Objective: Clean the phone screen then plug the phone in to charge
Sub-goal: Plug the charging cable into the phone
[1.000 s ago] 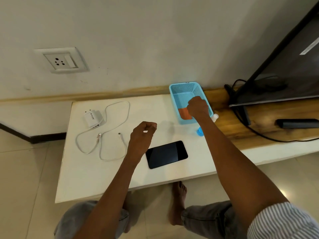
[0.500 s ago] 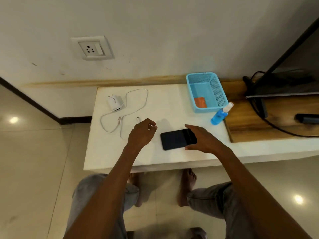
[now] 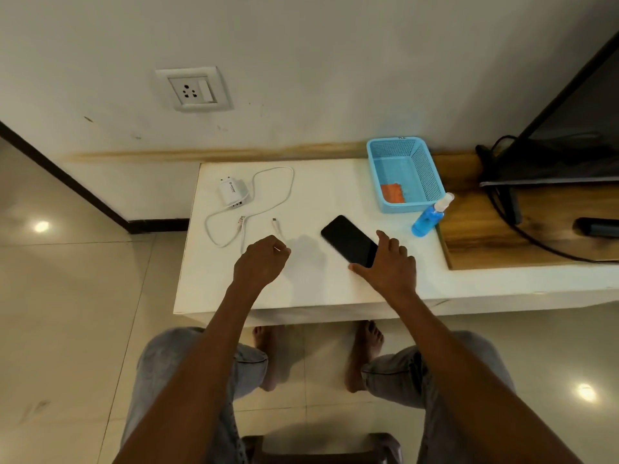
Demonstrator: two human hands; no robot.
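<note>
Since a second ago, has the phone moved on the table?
Yes. The phone has turned from lying crosswise to pointing diagonally toward the blue basket, its near end under the right hand; the camera moved too.

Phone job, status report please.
Right hand gripping phone on table. Left hand curled above cable. Charger unplugged. Nothing obstructing.

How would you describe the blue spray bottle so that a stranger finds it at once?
Start at the white table. At its right edge stands the light blue basket. Just beside the basket's near corner is the spray bottle: small, blue, with a white top.
</note>
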